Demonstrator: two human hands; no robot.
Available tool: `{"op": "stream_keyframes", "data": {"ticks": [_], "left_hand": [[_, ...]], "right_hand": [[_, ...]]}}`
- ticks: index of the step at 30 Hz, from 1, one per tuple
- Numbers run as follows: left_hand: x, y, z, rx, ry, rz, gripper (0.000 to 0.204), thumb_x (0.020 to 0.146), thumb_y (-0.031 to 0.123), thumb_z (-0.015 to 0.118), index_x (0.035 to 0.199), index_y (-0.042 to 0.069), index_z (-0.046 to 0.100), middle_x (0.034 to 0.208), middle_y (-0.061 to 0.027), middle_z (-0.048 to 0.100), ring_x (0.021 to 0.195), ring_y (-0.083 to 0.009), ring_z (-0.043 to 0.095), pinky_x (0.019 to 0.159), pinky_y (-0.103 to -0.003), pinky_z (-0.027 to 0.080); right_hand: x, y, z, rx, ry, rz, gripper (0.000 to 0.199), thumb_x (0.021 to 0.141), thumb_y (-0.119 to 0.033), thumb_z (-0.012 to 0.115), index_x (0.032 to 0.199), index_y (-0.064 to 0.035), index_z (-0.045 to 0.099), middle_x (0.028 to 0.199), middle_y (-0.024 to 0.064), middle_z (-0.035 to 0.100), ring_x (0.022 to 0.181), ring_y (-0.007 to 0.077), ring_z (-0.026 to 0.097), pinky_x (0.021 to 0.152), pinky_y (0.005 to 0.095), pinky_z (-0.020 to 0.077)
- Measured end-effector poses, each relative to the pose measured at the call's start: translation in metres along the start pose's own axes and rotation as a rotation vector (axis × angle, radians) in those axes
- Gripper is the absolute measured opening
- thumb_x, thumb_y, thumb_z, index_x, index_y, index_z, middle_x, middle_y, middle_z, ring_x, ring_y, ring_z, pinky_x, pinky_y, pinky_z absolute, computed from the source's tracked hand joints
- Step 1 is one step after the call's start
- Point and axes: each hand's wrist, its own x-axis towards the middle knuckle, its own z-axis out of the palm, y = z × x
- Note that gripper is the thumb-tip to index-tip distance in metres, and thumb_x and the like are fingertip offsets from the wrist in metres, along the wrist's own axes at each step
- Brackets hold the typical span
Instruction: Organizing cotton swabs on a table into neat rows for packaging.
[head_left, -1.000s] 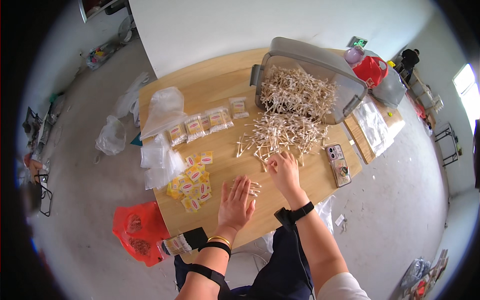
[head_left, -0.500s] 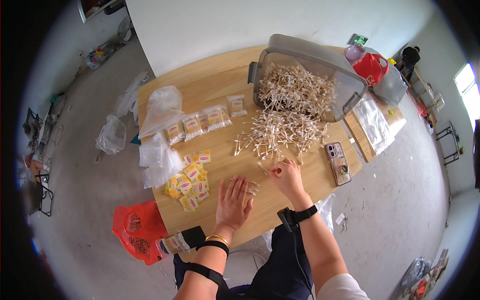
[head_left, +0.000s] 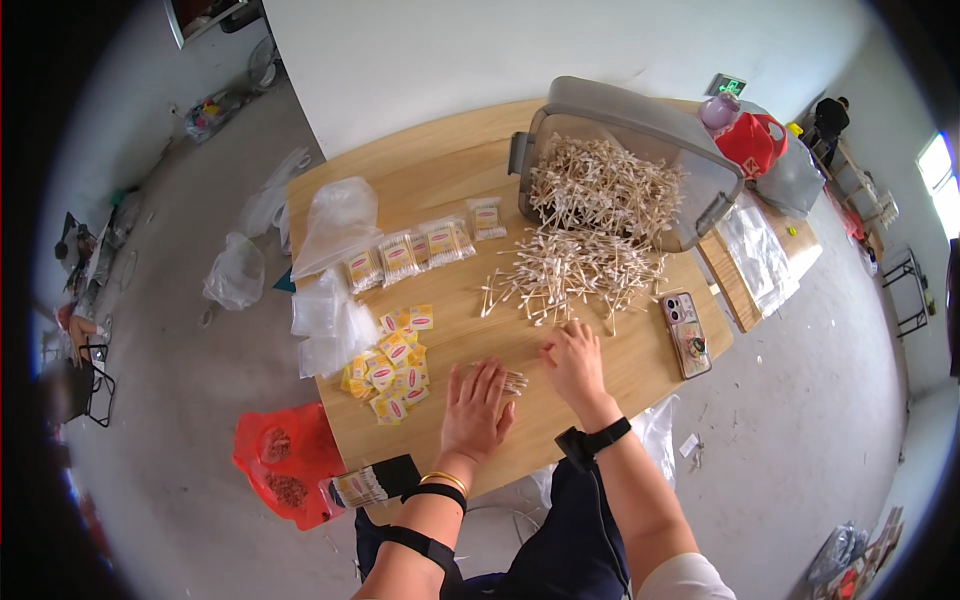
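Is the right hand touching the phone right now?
Apart: the head view plainly shows a stretch of wooden tabletop between the right hand and the phone.

I sit facing a plain white wall (head_left: 440,70) at twelve o'clock, with a small green sign (head_left: 727,86) between one and two. My pale wooden table (head_left: 430,165) stands before it. Grey concrete-like floor (head_left: 800,420) spreads out at nine and four o'clock. Between two and three, a window (head_left: 938,165) glares white. A black metal frame (head_left: 906,290) stands at three.
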Motion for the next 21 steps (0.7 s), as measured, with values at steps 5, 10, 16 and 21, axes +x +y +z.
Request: {"op": "stream_keyframes", "data": {"ticks": [5, 10, 16, 21], "left_hand": [[0.000, 0.000, -0.001, 0.005, 0.009, -0.003, 0.060, 0.092, 0.033, 0.058, 0.143, 0.006, 0.045, 0.151, -0.0090, 0.043, 0.141, -0.0259, 0.038, 0.121, -0.056, 0.020], [-0.002, -0.005, 0.004, -0.006, 0.030, -0.001, 0.059, 0.090, 0.031, 0.060, 0.142, 0.007, 0.046, 0.150, -0.0093, 0.043, 0.141, -0.0278, 0.037, 0.121, -0.056, 0.019], [-0.002, -0.003, 0.006, 0.022, 0.009, 0.000, 0.061, 0.089, 0.031, 0.060, 0.142, 0.007, 0.044, 0.152, -0.0091, 0.040, 0.142, -0.0269, 0.035, 0.121, -0.057, 0.018], [0.001, 0.000, 0.007, 0.031, -0.014, 0.001, 0.061, 0.089, 0.032, 0.059, 0.142, 0.007, 0.043, 0.152, -0.0089, 0.038, 0.143, -0.0266, 0.034, 0.122, -0.057, 0.017]], "right_hand": [[0.004, 0.020, -0.028, -0.102, 0.069, 0.168, 0.010, 0.076, -0.015, 0.073, 0.078, -0.0104, 0.065, 0.096, 0.0093, 0.060, 0.098, 0.0305, 0.055, 0.086, 0.0439, 0.0445], [0.055, -0.023, -0.002, 0.170, -0.062, 0.021, 0.014, 0.077, -0.017, 0.074, 0.088, -0.0128, 0.067, 0.102, 0.0091, 0.062, 0.104, 0.0307, 0.056, 0.091, 0.0436, 0.0449], [0.104, -0.065, 0.046, -0.053, 0.016, 0.021, 0.023, 0.076, -0.024, 0.075, 0.093, -0.0101, 0.069, 0.105, 0.0101, 0.062, 0.107, 0.0312, 0.056, 0.093, 0.0432, 0.0449], [0.110, -0.057, 0.065, -0.133, -0.033, 0.035, 0.017, 0.076, -0.024, 0.074, 0.086, -0.0106, 0.070, 0.100, 0.0098, 0.062, 0.107, 0.0316, 0.056, 0.092, 0.0432, 0.0455]]}}
